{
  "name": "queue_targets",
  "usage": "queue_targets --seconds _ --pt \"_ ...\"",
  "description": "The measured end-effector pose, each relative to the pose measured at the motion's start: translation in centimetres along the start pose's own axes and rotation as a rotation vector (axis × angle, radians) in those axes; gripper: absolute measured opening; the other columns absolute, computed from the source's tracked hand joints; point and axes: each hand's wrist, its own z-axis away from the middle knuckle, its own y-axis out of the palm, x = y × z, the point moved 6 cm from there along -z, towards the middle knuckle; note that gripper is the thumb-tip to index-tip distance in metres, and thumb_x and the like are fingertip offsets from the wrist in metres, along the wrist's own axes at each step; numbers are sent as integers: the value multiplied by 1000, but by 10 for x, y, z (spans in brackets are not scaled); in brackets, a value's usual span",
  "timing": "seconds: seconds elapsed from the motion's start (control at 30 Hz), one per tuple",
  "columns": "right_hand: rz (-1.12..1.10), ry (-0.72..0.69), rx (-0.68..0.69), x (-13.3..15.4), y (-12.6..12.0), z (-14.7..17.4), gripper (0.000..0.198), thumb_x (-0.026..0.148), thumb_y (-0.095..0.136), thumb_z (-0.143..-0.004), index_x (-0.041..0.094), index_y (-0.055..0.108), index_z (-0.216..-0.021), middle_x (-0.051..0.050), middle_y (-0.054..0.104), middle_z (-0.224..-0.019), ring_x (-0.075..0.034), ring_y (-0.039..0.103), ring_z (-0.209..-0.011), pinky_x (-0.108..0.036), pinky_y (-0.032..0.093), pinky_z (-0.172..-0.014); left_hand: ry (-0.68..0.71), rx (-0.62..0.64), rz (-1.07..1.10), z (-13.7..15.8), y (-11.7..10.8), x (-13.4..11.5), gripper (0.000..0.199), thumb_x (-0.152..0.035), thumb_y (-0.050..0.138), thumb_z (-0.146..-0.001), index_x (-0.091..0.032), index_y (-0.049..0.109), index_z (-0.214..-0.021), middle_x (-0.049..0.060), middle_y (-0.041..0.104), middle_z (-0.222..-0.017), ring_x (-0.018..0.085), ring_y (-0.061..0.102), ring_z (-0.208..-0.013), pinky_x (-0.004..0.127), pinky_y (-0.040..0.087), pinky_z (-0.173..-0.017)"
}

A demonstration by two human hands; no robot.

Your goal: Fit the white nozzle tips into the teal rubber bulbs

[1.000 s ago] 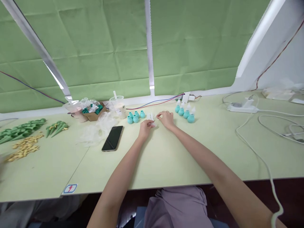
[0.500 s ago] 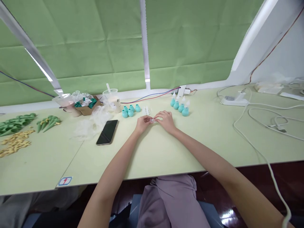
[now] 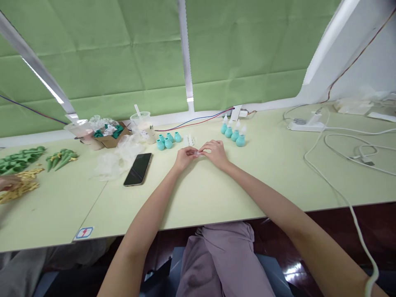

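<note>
My left hand and my right hand meet fingertip to fingertip over the table. Pinched between them is a small whitish translucent piece, mostly covered by the fingers, its kind too small to make out. Just behind my left hand lie several small white pieces. To their left stands a group of turquoise round-bodied pots with open tops. Beyond my right hand is a row of turquoise pots with white pointed tips.
A phone lies left of my forearm, beside crumpled plastic film. Behind are drink cups and a cardboard box. A co-worker's hand touches yellow pieces near green cones. A power strip and cables lie right.
A co-worker's hand has come in at the left edge over the yellow pieces. The view has shifted slightly; my hands stay together on the small piece.
</note>
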Motion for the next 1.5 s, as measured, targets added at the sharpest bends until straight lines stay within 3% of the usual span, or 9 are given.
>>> queue_targets --seconds 0.17,0.33,0.63,0.77,0.87,1.07,1.33,1.5 --pt "-39 6 32 -3 -4 -1 19 36 55 -85 28 72 -81 0 71 -86 -18 55 -87 -36 25 -82 -32 76 90 4 5 -5 33 -27 76 -58 -12 67 -85 8 70 -84 19 64 -80 36 48 -82" --pt "-129 -32 66 -9 -4 -2 14 35 62 -80 27 73 -78 -1 70 -85 -18 56 -85 -34 30 -81 -158 208 294 8 11 -2 36 -29 75 -63 -14 67 -95 9 69 -97 20 63 -96 37 44 -95" --pt "-326 3 128 -10 1 0 11 32 69 -72 22 73 -76 -2 68 -80 -15 58 -74 -30 40 -75 -214 127 261 9 11 5 45 -38 82 -51 -9 68 -83 8 71 -82 20 66 -82 43 46 -94" --pt "-403 75 119 -11 -2 -1 23 40 69 -70 22 72 -84 -3 69 -84 -15 60 -75 -29 43 -74 -162 73 199 7 7 -3 43 -40 81 -53 -11 69 -82 8 71 -83 21 66 -82 41 49 -90" --pt "-531 215 107 -16 -2 0 34 42 71 -67 21 70 -93 -6 69 -96 -16 62 -81 -29 46 -74 -107 2 140 5 2 -10 41 -41 80 -53 -11 70 -80 8 71 -79 22 67 -79 40 51 -85" --pt "-947 419 324 -15 22 10 44 47 70 -66 17 70 -98 -7 71 -92 -19 67 -83 -34 48 -84 -29 -80 21 2 -3 -15 37 -39 78 -56 -10 71 -77 10 71 -76 21 66 -72 36 53 -74" --pt "-1081 602 269 -31 23 15 42 42 76 -62 18 71 -96 -7 72 -91 -20 67 -91 -32 49 -85 63 45 2 1 7 -15 38 -35 70 -68 -13 70 -99 10 70 -98 24 64 -91 38 48 -86" --pt "-1108 647 284 -27 21 15 39 39 77 -62 17 71 -94 -8 72 -90 -20 67 -91 -31 51 -84 201 -50 -226 6 7 -27 22 -25 64 -74 -18 72 -94 8 70 -96 20 63 -88 32 47 -84"
